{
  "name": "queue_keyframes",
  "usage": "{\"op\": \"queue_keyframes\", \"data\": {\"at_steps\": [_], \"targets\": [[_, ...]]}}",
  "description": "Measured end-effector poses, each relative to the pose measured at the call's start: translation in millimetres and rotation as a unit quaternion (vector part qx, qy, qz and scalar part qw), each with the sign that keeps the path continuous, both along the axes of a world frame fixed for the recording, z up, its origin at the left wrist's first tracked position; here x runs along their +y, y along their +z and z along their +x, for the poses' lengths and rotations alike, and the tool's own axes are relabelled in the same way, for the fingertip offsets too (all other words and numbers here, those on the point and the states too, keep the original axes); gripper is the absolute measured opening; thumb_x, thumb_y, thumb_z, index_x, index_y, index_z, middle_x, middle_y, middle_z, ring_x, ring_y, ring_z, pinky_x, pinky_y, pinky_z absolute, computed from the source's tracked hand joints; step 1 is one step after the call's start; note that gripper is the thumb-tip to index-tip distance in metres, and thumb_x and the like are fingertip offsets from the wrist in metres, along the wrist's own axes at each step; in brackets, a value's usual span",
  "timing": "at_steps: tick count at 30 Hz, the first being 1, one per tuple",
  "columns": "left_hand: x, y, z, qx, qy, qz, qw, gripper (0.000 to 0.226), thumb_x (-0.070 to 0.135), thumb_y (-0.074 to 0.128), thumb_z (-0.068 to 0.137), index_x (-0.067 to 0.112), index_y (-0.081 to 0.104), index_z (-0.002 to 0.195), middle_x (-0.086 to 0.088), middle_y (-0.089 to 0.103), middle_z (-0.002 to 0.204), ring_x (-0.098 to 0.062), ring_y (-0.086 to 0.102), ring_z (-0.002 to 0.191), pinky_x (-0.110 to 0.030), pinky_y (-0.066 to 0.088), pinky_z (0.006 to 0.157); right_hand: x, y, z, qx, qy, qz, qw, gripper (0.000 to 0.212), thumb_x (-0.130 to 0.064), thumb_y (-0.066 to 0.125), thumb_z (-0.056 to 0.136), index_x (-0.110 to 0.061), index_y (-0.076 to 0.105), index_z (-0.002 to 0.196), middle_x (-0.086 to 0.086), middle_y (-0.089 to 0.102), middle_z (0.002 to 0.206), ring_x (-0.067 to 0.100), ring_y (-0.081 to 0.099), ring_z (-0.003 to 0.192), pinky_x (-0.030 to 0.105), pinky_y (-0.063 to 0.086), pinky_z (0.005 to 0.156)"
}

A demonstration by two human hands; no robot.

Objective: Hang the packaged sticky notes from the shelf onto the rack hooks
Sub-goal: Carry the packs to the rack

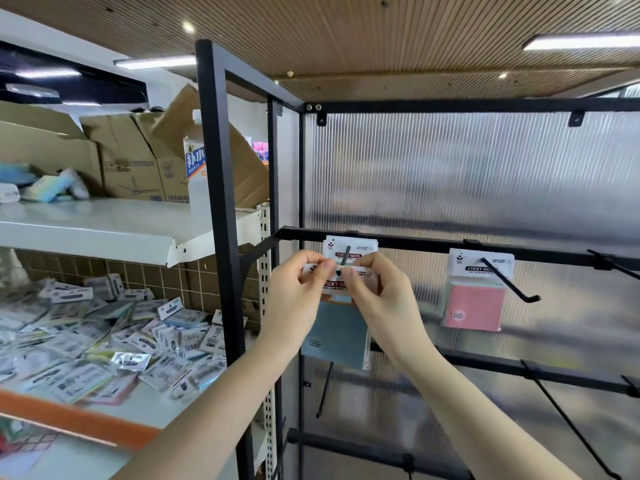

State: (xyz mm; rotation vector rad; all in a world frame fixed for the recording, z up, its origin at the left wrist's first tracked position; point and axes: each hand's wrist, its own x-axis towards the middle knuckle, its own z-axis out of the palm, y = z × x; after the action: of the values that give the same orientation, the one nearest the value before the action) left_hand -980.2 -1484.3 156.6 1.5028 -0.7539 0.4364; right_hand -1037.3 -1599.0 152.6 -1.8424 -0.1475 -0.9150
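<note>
- Many packaged sticky notes [104, 344] lie heaped on the lower shelf [162, 407] to my left; cardboard boxes [138, 157] stand on the white shelf above, under a slatted wooden ceiling [381, 36].
- One black rack [221, 202] with a ribbed translucent back panel stands before me; a pink pack [474, 306] hangs on a hook [509, 282] to the right.
- My left hand [294, 299] and right hand [377, 296] both pinch the header of a blue pack [337, 334], raised at the tip of the left hook [343, 263], where other packs already hang behind.
</note>
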Motion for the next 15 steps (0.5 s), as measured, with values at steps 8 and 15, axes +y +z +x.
{"op": "queue_keyframes", "data": {"at_steps": [8, 15], "targets": [[-16, -9, 27, -0.013, 0.051, 0.03, 0.998, 0.006, 0.019, 0.064, 0.088, 0.015, 0.067, 0.085, 0.005, 0.067, 0.083, -0.004, 0.061, 0.076, -0.008, 0.042, 0.064, -20, -5, 26, 0.033, -0.094, -0.046, 0.994, 0.014, -0.023, 0.064, 0.09, -0.016, 0.058, 0.081, -0.014, 0.064, 0.072, -0.005, 0.057, 0.065, 0.008, 0.039, 0.056], [-42, -13, 69, -0.009, 0.137, 0.121, 0.983, 0.015, 0.037, 0.063, 0.088, 0.023, 0.064, 0.092, 0.014, 0.057, 0.09, -0.014, 0.057, 0.088, -0.035, 0.049, 0.07, -45, -3, 62, 0.082, -0.231, -0.152, 0.958, 0.015, -0.021, 0.062, 0.09, -0.016, 0.054, 0.102, -0.001, 0.06, 0.102, 0.022, 0.056, 0.096, 0.043, 0.05, 0.076]]}}
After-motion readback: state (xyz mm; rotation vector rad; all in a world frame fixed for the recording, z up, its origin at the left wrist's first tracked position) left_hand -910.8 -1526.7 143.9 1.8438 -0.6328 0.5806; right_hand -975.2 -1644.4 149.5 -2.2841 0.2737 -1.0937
